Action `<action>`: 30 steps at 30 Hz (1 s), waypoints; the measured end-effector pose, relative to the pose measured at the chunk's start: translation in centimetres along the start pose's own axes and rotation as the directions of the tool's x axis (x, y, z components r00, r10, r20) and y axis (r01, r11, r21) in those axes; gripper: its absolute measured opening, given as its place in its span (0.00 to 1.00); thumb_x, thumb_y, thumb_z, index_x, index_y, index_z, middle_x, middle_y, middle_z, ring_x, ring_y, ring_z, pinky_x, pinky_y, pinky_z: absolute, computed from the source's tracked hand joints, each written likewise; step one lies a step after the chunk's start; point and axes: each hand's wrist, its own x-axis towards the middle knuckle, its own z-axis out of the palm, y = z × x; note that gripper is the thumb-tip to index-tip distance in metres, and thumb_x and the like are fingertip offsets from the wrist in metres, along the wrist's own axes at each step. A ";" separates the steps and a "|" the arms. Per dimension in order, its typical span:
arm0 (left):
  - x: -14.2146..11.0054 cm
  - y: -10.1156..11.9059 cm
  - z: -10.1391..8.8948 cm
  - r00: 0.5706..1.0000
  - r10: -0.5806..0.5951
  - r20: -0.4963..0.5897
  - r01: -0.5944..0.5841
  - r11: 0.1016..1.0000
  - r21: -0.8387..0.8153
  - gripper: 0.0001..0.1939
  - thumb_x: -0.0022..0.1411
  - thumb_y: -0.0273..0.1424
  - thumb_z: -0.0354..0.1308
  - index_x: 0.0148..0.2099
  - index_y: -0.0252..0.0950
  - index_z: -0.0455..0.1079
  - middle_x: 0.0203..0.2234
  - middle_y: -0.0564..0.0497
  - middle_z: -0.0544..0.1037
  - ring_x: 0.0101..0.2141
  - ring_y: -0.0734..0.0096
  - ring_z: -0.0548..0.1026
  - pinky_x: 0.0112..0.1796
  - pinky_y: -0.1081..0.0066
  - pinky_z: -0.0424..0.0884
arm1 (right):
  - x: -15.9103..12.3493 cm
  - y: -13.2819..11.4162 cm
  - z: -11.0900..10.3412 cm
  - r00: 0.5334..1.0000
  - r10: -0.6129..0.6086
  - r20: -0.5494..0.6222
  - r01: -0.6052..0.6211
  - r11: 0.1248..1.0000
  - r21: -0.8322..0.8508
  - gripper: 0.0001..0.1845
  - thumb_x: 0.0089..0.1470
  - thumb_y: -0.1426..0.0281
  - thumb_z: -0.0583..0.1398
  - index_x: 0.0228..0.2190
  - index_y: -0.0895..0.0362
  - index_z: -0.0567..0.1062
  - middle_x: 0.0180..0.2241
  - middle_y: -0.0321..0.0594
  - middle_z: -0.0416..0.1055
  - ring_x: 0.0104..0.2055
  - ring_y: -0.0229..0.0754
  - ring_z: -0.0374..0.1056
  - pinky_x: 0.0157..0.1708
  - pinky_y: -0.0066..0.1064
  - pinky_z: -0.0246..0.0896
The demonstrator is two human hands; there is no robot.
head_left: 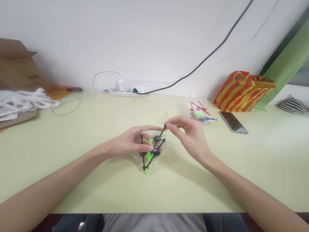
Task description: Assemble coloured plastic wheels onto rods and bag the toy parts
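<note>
Just above the table, my left hand [129,139] grips a clear plastic bag [154,163] of small parts between thumb and fingers. Black plastic arrow-shaped pieces with round discs [156,152] show in or against the bag. Bright green plastic pieces [149,154] sit among them. My right hand [190,133] pinches the upper tip of a thin black plastic piece [163,130] with thumb and forefinger, at the bag's upper end. Whether that piece is fully out of the bag, I cannot tell.
Behind my right hand lies another clear bag with red, green and blue pieces [199,112]. A phone [233,122] and a striped bag [242,92] are to the right. A power strip [127,92] stands by the wall; a cardboard box [10,62] and white straps [13,102] are left.
</note>
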 end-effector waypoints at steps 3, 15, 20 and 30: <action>0.2 -0.1 0.0 1.000 0.012 0.008 -0.012 1.000 -0.012 0.35 0.67 0.39 0.67 0.71 0.39 0.62 0.52 0.35 0.82 0.48 0.51 0.83 0.41 0.65 0.77 | 0.1 -0.2 -0.2 1.000 0.000 0.027 0.000 1.000 -0.003 0.09 0.65 0.63 0.63 0.39 0.54 0.82 0.34 0.39 0.82 0.41 0.43 0.77 0.44 0.36 0.66; -0.1 0.3 0.2 1.000 0.025 0.003 -0.025 0.999 0.021 0.29 0.70 0.41 0.63 0.68 0.38 0.67 0.55 0.35 0.80 0.52 0.48 0.81 0.45 0.61 0.77 | -0.2 -0.8 -0.3 0.999 -0.037 0.011 0.037 0.999 -0.012 0.07 0.61 0.63 0.68 0.37 0.52 0.85 0.32 0.38 0.82 0.35 0.43 0.74 0.39 0.38 0.68; -0.1 0.4 0.8 0.995 0.074 0.068 -0.072 0.997 -0.035 0.26 0.74 0.39 0.58 0.70 0.40 0.66 0.58 0.37 0.78 0.57 0.50 0.78 0.56 0.54 0.72 | -0.6 -1.1 -0.2 0.974 -0.219 -0.053 0.212 0.971 -0.112 0.06 0.64 0.67 0.66 0.40 0.49 0.85 0.30 0.37 0.81 0.37 0.45 0.72 0.39 0.40 0.69; 0.1 0.6 2.1 0.985 0.167 0.052 -0.158 0.975 -0.156 0.36 0.69 0.33 0.65 0.74 0.49 0.59 0.71 0.43 0.63 0.70 0.47 0.62 0.63 0.51 0.66 | -1.0 -0.2 -0.7 0.756 -0.654 -0.035 0.511 0.622 -0.593 0.12 0.69 0.70 0.55 0.35 0.47 0.77 0.31 0.37 0.79 0.41 0.48 0.73 0.45 0.47 0.60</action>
